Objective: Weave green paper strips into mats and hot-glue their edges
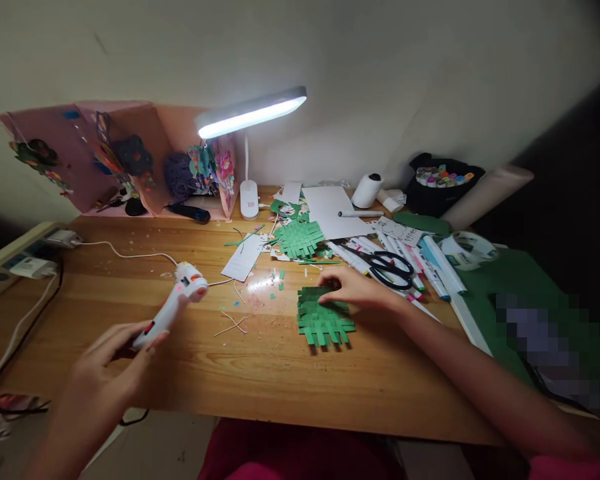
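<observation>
Fingers of the left hand (107, 367) wrap a white tool (163, 310), its long axis slanting away rightward; those of the right hand (353, 288), close together, touch a mat (325, 323), grip unclear. It lies on the desk (240, 380), loose strips (330, 341) pointing nearward. A pink box (163, 130) contains yarn (177, 177), a black holder (430, 201) markers (443, 177); scissors (393, 270) lie just beyond the right wrist.

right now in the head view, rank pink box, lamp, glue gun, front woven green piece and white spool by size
Pink box, largest
Lamp
Glue gun and front woven green piece: too alike to rank
White spool, smallest
</observation>
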Demonstrator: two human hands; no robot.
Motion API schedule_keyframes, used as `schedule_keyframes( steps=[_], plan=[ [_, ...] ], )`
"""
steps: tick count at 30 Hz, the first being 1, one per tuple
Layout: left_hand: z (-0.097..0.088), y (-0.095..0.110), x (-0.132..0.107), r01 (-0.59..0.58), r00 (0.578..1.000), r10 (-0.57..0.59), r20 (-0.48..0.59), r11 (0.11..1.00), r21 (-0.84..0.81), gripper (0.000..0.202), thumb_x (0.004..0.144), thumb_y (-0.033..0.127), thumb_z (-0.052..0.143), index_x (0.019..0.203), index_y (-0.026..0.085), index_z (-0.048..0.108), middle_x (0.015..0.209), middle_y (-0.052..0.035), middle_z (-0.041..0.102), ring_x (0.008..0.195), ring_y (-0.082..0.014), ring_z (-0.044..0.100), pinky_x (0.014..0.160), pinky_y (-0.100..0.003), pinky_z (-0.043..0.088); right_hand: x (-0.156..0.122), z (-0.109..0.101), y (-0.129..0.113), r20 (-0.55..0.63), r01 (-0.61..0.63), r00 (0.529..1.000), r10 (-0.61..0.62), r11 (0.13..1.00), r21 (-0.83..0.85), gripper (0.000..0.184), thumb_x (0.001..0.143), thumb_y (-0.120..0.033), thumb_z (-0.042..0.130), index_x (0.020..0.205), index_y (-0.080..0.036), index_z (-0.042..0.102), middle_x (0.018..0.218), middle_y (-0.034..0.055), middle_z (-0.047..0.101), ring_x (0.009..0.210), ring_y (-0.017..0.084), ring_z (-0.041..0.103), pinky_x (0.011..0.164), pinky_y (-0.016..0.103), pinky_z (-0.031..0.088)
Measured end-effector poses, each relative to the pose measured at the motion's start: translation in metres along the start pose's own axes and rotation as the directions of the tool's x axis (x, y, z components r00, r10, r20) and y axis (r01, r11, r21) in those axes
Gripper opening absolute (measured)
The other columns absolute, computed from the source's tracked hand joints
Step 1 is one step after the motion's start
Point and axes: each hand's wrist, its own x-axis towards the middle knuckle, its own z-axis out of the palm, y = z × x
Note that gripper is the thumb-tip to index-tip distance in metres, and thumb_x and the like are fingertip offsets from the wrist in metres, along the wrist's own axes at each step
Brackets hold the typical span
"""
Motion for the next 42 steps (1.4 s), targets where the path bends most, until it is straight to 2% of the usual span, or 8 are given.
schedule_keyframes(
  steps=[7,13,19,22,27,33,38,42],
  plan=[
    [0.020,0.060,-0.030,-0.292,0.955,0.295,-0.030,0.918,-0.268,0.020,0.077,0.043,0.063,0.082,0.024,0.066,0.080,-0.0004,0.066,0.069,-0.0163,0.062,0.061,-0.023,0.049,0.029,-0.005,0.013,-0.011,0.026,1.000,-0.025,0.996,0.090,0.007,0.072,-0.023,0.069,0.075,-0.017,0.068,0.076,0.0032,0.070,0.072,0.015,0.065,0.069,0.029,0.053],
    [0.041,0.096,-0.036,-0.311,0.941,0.337,-0.013,0.854,-0.417,0.010,0.082,0.032,0.061,0.085,0.022,0.061,0.078,0.0012,0.061,0.069,-0.0128,0.057,0.061,-0.022,0.044,0.046,-0.005,0.013,-0.105,0.062,0.993,-0.059,0.998,0.021,0.010,0.073,-0.020,0.069,0.082,-0.017,0.068,0.081,0.0033,0.069,0.076,0.016,0.064,0.074,0.032,0.052],
    [0.062,0.121,-0.038,-0.307,0.947,0.317,-0.056,0.839,-0.450,0.009,0.084,0.029,0.058,0.081,0.020,0.058,0.073,0.0011,0.057,0.066,-0.0130,0.052,0.060,-0.023,0.042,0.002,0.002,-0.015,-0.342,0.088,0.930,-0.133,0.986,-0.143,0.026,0.082,-0.014,0.056,0.108,-0.016,0.060,0.117,0.0130,0.052,0.115,0.025,0.046,0.100,0.046,0.036],
    [0.072,0.124,-0.035,-0.318,0.945,0.319,-0.072,0.843,-0.435,0.009,0.085,0.029,0.057,0.082,0.020,0.057,0.072,0.0016,0.055,0.065,-0.0124,0.051,0.059,-0.023,0.041,-0.029,0.007,-0.024,-0.196,0.225,0.942,-0.274,0.945,-0.238,0.018,0.087,-0.014,0.050,0.099,-0.020,0.062,0.104,0.0087,0.057,0.103,0.021,0.053,0.092,0.041,0.043],
    [0.069,0.093,-0.018,-0.296,0.953,0.265,-0.146,0.918,-0.263,0.012,0.084,0.032,0.059,0.088,0.021,0.058,0.080,-0.0002,0.057,0.071,-0.0148,0.054,0.065,-0.025,0.043,-0.051,0.017,-0.014,-0.209,0.194,0.948,-0.240,0.956,-0.219,0.012,0.087,-0.017,0.053,0.094,-0.021,0.061,0.099,0.0064,0.060,0.096,0.019,0.055,0.086,0.038,0.046],
    [0.046,0.008,0.005,-0.114,0.940,0.152,-0.304,0.984,0.139,0.022,0.078,0.044,0.058,0.090,0.025,0.057,0.087,-0.0012,0.057,0.083,-0.0257,0.058,0.078,-0.040,0.046,-0.051,0.015,-0.003,-0.211,0.143,0.959,-0.189,0.966,-0.217,0.011,0.086,-0.016,0.055,0.093,-0.022,0.061,0.100,0.0065,0.060,0.099,0.020,0.055,0.088,0.039,0.045],
    [0.033,-0.051,0.004,0.123,0.979,-0.079,-0.186,0.963,0.239,0.021,0.080,0.046,0.047,0.092,0.030,0.053,0.095,-0.0037,0.054,0.106,-0.0441,0.050,0.076,-0.053,0.042,-0.049,0.014,0.002,-0.204,0.155,0.959,-0.195,0.968,-0.197,0.010,0.087,-0.017,0.054,0.091,-0.021,0.062,0.096,0.0060,0.060,0.095,0.019,0.057,0.085,0.037,0.047],
    [0.028,-0.051,0.004,0.132,0.980,-0.089,-0.181,0.961,0.242,0.023,0.080,0.045,0.048,0.099,0.032,0.053,0.101,-0.0063,0.056,0.114,-0.0483,0.043,0.080,-0.061,0.040,-0.049,0.016,0.004,-0.197,0.162,0.960,-0.201,0.967,-0.199,0.012,0.086,-0.016,0.053,0.091,-0.021,0.063,0.095,0.0060,0.061,0.093,0.019,0.057,0.083,0.038,0.048]
  ],
)
